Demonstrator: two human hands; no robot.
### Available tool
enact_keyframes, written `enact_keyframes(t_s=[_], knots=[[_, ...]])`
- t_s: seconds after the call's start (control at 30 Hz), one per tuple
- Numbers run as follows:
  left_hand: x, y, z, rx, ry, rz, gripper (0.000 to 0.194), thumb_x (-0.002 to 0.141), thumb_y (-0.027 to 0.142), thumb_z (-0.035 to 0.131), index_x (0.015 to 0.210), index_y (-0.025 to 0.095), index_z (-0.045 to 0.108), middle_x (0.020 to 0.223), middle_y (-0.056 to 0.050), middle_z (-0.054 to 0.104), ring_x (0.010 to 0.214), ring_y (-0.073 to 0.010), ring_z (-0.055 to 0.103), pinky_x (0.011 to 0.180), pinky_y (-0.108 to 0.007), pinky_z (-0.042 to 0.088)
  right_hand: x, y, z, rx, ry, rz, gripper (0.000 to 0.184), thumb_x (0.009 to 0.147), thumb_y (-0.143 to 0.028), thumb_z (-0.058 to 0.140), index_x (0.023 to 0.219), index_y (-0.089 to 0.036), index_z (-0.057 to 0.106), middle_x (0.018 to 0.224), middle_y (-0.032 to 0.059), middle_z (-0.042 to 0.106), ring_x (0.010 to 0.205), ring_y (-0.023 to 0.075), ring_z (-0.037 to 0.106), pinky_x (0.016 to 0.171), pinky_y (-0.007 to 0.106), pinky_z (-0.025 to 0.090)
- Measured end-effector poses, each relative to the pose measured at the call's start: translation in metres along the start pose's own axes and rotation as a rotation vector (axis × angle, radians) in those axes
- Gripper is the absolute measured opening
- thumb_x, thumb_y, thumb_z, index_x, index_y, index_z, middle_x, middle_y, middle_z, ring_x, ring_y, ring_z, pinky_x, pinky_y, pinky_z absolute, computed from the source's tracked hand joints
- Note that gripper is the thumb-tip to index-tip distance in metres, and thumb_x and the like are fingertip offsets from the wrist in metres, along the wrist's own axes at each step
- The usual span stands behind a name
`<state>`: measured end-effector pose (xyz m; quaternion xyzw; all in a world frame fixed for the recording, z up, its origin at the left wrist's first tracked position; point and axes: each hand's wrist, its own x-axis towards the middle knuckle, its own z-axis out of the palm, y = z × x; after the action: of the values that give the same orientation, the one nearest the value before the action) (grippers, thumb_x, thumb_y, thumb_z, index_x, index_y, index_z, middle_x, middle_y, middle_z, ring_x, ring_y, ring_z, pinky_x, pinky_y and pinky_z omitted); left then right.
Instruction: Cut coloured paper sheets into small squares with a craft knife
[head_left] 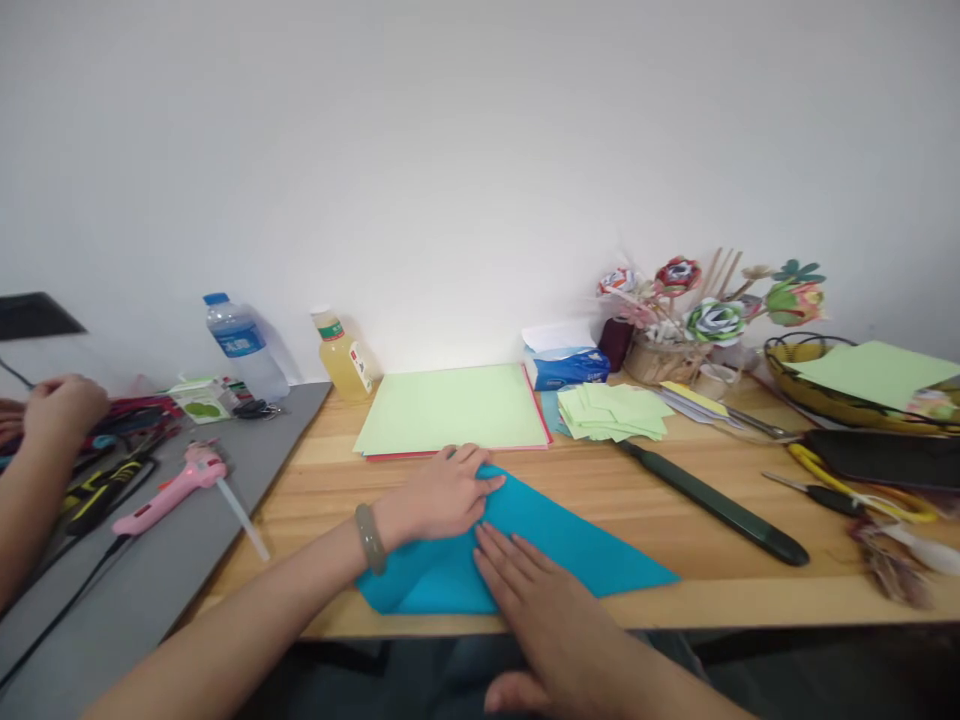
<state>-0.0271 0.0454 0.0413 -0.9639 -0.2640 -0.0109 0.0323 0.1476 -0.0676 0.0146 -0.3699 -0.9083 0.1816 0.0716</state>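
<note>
Both of your hands lie flat and open on the blue paper (570, 545), gripping nothing: your left hand (442, 497) presses its far left corner with fingers pointing right, and your right hand (544, 600) lies palm down on its middle, fingertips just beside the left hand. That paper sits at the near edge of the wooden table (675, 590), folded to a point at the right. Just beyond it lies a stack of green sheets (454, 408), with small green squares (611, 410) to its right and a dark ruler (712, 503) angled further right. On the grey board (150, 580) at left lies a pink glue gun (176, 487), near another person's hand (64, 405).
</note>
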Motion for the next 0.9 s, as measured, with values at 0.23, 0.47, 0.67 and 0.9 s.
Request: enact_keyframes(t_s=[0.23,0.47,0.67,0.9], knots=[[0.0,0.027,0.016,0.238,0.109,0.027,0.042,0.095,0.031,0.03,0.117,0.007,0.056,0.139,-0.016,0.042,0.132,-0.0277,0.027,0.104,-0.049,0.022,-0.004,-0.011,0.019,-0.071,0.095,0.069,0.089,0.079,-0.069,0.039,0.139,-0.004,0.03,0.143,0.0184,0.026,0.133,0.0292,0.022,0.109,0.044,0.023],[-0.004,0.029,0.029,0.252,0.14,0.022,0.047,0.097,0.04,0.028,0.122,0.009,0.054,0.139,-0.012,0.043,0.135,-0.0243,0.025,0.108,-0.045,0.018,-0.046,0.018,0.02,-0.267,0.186,0.139,0.084,0.08,-0.066,0.042,0.138,-0.006,0.034,0.142,0.0191,0.029,0.131,0.03,0.029,0.103,0.045,0.036],[-0.005,0.029,0.031,0.23,0.132,0.004,0.05,0.097,0.041,0.026,0.125,0.008,0.051,0.141,-0.012,0.04,0.135,-0.0239,0.025,0.108,-0.045,0.018,-0.106,0.072,0.009,-0.496,0.312,0.252,0.069,0.087,-0.054,0.042,0.138,-0.008,0.034,0.142,0.0167,0.033,0.131,0.0233,0.031,0.102,0.041,0.037],[-0.006,0.03,0.035,0.193,0.166,-0.034,0.05,0.097,0.042,0.023,0.127,0.012,0.049,0.14,-0.008,0.042,0.136,-0.0227,0.022,0.109,-0.046,0.018,-0.113,0.084,0.014,-0.623,0.467,0.213,0.076,0.083,-0.054,0.048,0.142,-0.012,0.025,0.139,0.0173,0.039,0.127,0.0255,0.038,0.099,0.045,0.039]])
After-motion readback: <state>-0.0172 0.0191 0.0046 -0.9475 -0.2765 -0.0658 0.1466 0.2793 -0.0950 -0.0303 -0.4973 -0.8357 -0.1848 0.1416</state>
